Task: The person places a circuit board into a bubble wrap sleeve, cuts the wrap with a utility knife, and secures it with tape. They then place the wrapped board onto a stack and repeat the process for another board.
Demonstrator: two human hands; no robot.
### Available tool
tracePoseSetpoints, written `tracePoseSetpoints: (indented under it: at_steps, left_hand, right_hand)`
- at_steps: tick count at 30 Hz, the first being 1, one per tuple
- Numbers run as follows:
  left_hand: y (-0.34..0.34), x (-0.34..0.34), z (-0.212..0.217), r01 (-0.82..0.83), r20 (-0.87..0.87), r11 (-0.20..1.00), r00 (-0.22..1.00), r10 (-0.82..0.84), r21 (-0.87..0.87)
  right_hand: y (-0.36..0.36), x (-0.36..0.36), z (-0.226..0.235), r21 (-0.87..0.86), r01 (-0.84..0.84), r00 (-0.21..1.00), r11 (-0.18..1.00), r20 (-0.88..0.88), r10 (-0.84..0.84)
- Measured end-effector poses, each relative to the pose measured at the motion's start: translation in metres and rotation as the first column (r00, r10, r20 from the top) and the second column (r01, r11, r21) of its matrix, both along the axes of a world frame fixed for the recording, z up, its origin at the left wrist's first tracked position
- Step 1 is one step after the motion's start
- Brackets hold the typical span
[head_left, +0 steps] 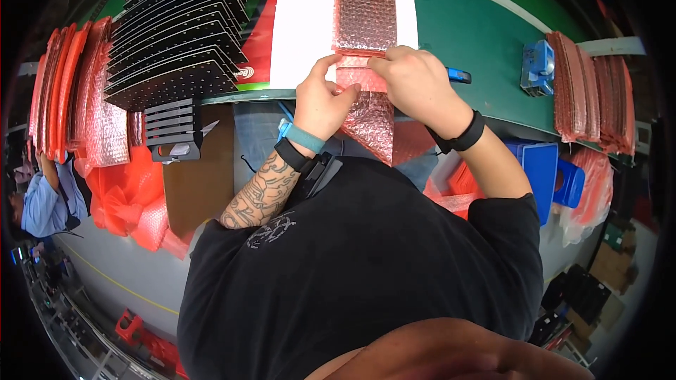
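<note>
A long pink bubble-wrap bag [365, 10] lies across the table's front edge, and its near end [370, 118] hangs down toward me. My left hand [324, 102] is at the bag's left edge, its thumb on the wrap and its index finger curved apart from the thumb. My right hand [417, 84] pinches the wrap from the right with thumb and forefinger, just below a crosswise fold. What the bag contains cannot be made out. A blue-and-black tool handle [459, 75] sticks out past my right hand; the rest of it is hidden.
White sheets [303, 21] lie on the green table [479, 35]. At left stands a stack of black dotted panels [176, 35], beside bubble-wrap bags [95, 91]. A blue tape dispenser [539, 68] and more bags [577, 88] are at right. Blue bins [539, 176] stand below.
</note>
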State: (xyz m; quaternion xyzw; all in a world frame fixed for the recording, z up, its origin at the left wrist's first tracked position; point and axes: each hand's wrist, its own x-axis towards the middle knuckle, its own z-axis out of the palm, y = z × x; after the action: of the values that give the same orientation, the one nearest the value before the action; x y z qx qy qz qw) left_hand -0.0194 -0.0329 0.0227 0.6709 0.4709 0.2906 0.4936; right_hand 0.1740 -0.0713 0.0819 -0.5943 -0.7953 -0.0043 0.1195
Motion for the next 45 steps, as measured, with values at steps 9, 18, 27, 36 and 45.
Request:
tracePoseSetpoints:
  at_steps: [9,18,27,36,45]
  left_hand:
    - [0.0,0.0,0.001,-0.036,0.02,0.995,0.999,0.038,-0.089]
    - [-0.002,-0.003,-0.009,-0.023,0.088,0.991,0.996,0.034,-0.13]
    - [-0.031,-0.027,0.006,0.049,0.252,0.979,0.968,0.003,-0.199]
    - [-0.003,-0.059,0.015,0.637,0.138,0.77,0.76,-0.635,0.036]
    - [0.016,-0.115,-0.1,0.705,-0.666,0.633,0.643,-0.379,0.32]
  right_hand:
    - [-0.003,0.005,-0.016,0.035,-0.044,0.999,0.998,0.018,0.044]
    - [-0.049,0.063,-0.006,-0.004,0.05,0.992,0.999,0.113,-0.049]
    - [-0.046,0.171,-0.011,-0.093,0.249,0.949,0.964,-0.174,-0.262]
    - [-0.004,0.231,-0.047,0.128,0.336,0.941,0.933,-0.019,-0.337]
    - [-0.094,0.059,-0.033,0.052,0.209,0.766,0.977,-0.63,-0.13]
